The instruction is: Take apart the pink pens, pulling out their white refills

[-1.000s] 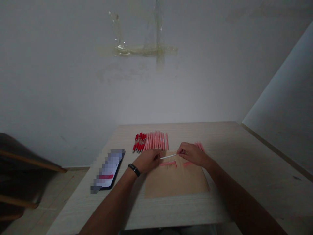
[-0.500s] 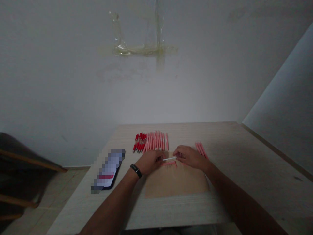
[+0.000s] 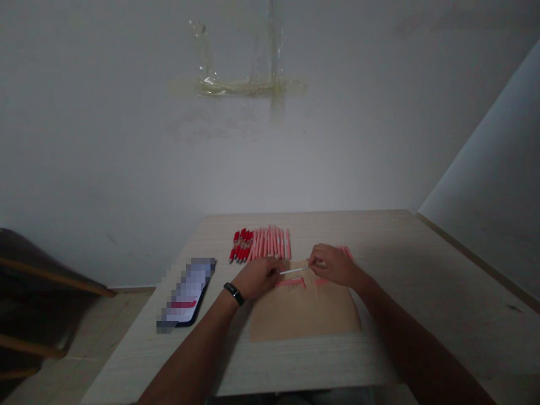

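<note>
My left hand (image 3: 258, 277), with a black wristband, is closed on the left end of a thin white refill (image 3: 294, 270). My right hand (image 3: 333, 264) pinches its right end. Both hands hover over a brown paper sheet (image 3: 301, 312) on the wooden table (image 3: 422, 270). A pink pen barrel (image 3: 290, 282) lies on the paper just below the refill, and a shorter pink piece (image 3: 321, 280) shows under my right hand. A row of pink barrels (image 3: 271, 243) and a bunch of red pen parts (image 3: 241, 245) lie beyond the hands.
A phone (image 3: 188, 291) lies on the table's left side. A few more pink barrels (image 3: 346, 250) peek out behind my right hand. A dark chair (image 3: 37, 304) stands at the far left. Old tape (image 3: 248, 84) sticks to the wall ahead.
My right hand first slid left toward my left hand, shortening the visible refill, then pulled back to the right, so more of the white refill shows again. My left hand stayed put.
</note>
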Demonstrator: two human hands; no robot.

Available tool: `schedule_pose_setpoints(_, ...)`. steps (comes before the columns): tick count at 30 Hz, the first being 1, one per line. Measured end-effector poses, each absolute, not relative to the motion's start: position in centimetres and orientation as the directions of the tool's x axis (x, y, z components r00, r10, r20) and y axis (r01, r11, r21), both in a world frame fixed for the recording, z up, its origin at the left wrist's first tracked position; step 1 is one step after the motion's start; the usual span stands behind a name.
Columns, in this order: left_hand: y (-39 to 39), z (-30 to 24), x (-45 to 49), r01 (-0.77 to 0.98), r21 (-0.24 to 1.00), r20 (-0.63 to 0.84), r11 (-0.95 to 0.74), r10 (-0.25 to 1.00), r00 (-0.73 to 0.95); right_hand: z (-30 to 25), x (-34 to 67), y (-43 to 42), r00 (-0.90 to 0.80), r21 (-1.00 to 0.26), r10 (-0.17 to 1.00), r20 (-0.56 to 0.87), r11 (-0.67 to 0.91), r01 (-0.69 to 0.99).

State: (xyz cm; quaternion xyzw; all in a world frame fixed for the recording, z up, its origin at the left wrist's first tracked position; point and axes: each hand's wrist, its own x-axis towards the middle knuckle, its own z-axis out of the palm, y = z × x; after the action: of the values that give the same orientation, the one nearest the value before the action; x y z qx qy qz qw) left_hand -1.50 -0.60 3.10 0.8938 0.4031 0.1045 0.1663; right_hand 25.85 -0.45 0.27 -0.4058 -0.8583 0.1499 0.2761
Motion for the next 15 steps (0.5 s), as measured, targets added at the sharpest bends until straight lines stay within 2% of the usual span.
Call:
schedule_pose_setpoints(6,-0.7,3.2,-1.4,0.683,0.381,0.044,-0.624,0.750,0.660,0.1,25.2,-0.6,-0.539,-0.459,0.768,0.346,0.640,0.616)
schedule_pose_setpoints(15,-1.1,3.3,-0.8,0.678,0.411,0.020,-0.610,0.750,0.661,0.0,24.3,-0.9,-0.458,-0.465,0.831,0.316,0.557,0.688)
